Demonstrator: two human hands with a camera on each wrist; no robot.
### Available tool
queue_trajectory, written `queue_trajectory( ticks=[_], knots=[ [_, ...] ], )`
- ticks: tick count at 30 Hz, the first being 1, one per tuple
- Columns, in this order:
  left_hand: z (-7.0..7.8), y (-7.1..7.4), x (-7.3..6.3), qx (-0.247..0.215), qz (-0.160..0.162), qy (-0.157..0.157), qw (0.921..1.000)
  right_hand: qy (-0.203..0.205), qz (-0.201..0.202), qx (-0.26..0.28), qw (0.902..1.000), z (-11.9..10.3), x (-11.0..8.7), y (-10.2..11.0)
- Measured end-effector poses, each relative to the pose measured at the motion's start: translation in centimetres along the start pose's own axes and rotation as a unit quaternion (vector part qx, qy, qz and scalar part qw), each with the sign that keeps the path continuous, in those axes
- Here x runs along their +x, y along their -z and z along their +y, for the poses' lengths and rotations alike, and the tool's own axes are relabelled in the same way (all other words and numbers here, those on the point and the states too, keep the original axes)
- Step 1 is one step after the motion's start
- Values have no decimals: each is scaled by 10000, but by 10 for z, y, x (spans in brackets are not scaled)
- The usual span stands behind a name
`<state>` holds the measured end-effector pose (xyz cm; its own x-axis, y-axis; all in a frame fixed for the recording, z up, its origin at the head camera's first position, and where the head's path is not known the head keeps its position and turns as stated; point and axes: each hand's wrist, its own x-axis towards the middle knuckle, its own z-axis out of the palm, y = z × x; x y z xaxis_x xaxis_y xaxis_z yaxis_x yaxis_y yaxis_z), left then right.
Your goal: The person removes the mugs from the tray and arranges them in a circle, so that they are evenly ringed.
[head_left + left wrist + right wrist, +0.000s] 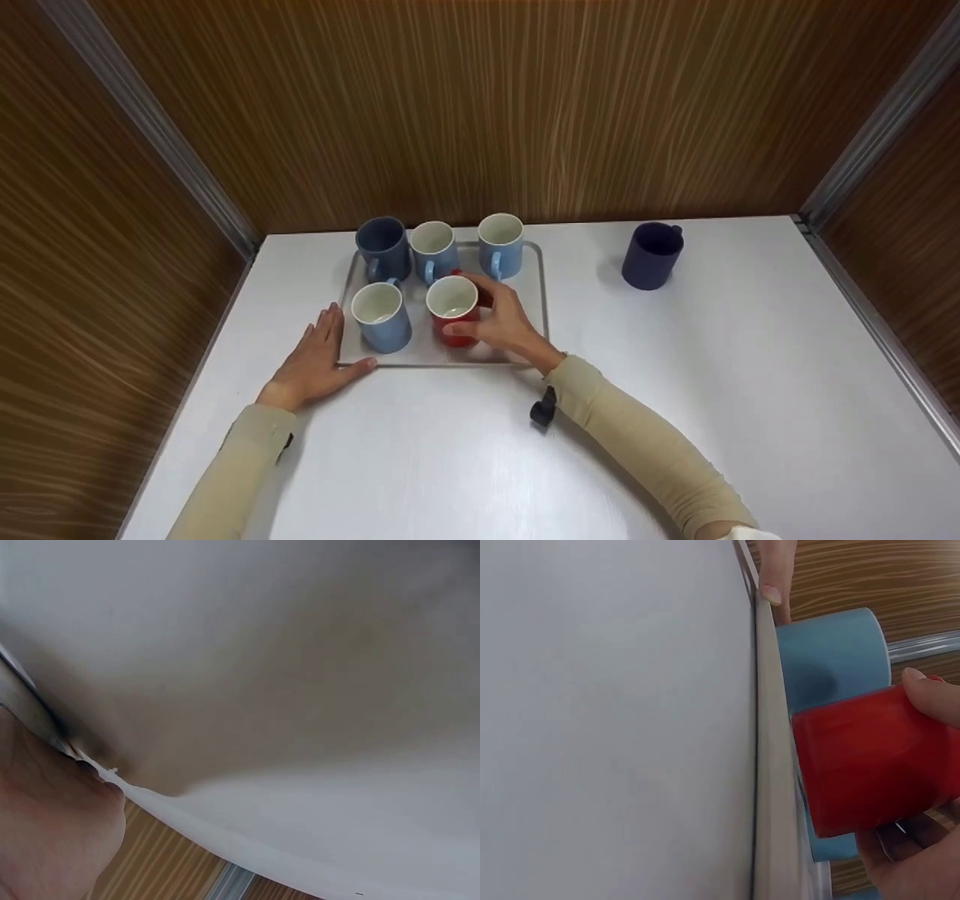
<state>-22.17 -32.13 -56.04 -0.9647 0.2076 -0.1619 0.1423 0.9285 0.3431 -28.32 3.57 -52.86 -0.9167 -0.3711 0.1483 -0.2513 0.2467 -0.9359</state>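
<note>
A red mug (459,336) with a white inside is over the front middle of a pale tray (525,322). My right hand (501,321) grips it, thumb at the near side and fingers behind. In the right wrist view the red mug (877,761) looks tilted, its base close to the tray; I cannot tell if it touches. My left hand (319,360) lies with straight fingers along the tray's left edge, thumb at the front rim. Nearest to it stands a light blue mug (384,330). The left wrist view shows only part of the left hand (56,825).
Along the tray's back stand a dark blue mug (385,255), a light blue mug (436,251) and another light blue mug (501,247). A purple mug (651,259) stands on the white table (750,360) to the right. Wood-grain panels (525,112) enclose the back and sides.
</note>
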Motion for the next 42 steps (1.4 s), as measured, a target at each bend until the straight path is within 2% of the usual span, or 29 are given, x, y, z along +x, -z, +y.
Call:
queue_trajectory(
  ticks=[10,18,25,30,35,42],
  knots=[
    [-3,-1,2,2,-57,7,10000,146,45,-151,9998,-6,-12,35],
    [1,2,3,53,-215,171,9996,80,171,-228,9996,-10,-21,59],
    [4,3,0,11,-104,97,9999,204,291,-180,9992,-12,-29,80],
    [3,2,-2,-3,-89,83,9999,57,426,-255,9987,-12,-36,95],
    [1,1,0,22,-206,133,9997,-193,636,-229,9975,-11,-46,110],
    [0,1,2,1,-160,83,9998,-138,867,-447,9951,-11,-57,136]
  ],
)
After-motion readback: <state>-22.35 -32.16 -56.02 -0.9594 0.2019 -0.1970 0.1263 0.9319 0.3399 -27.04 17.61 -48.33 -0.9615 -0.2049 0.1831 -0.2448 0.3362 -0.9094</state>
